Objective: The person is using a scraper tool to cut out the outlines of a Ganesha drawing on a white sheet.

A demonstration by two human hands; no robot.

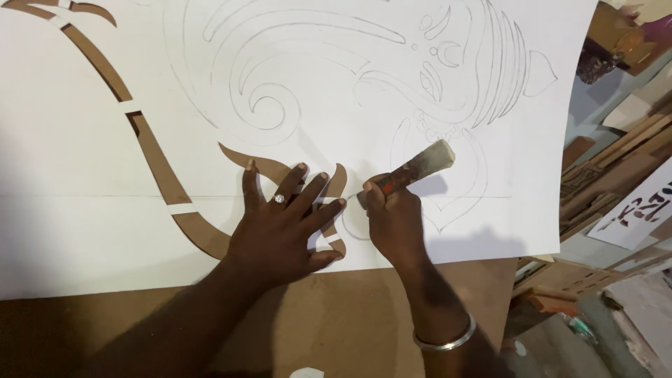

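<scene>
Paper (392, 105) sheet, big and white, lies flat on a brown board bench (336, 315), pencilled with swirls and leaf shapes. Curved strips are already cut out on the left side, brown board showing through the slots (157, 157).

Left hand (283, 224) is pressed flat on the paper, fingers spread wide, gripping nothing, ring on one finger. It sits right at the edge of a cut-out curl. Right hand (392, 217) is closed around a knife (409, 171), held like a pen, tip down on a pencil line just beside the left fingertips. Handle looks orange, wrapped with worn greyish tape at the top end. Metal bangle (444, 339) on the right wrist.

Risks as I see them:
- Blade is very near the left index finger; a slip toward the left likely means a cut.
- Thin white bridges between the slots look fragile; pulling the blade sideways could tear them.
- The sheet looks unfixed, held only by the palm. If it creeps, the cut could leave the line.
- Tight curves here, easy to overshoot.

Paper looks matte and smooth, board fibrous and dull. Clutter (616, 175) of wood offcuts and card sits off the bench's right edge.
</scene>
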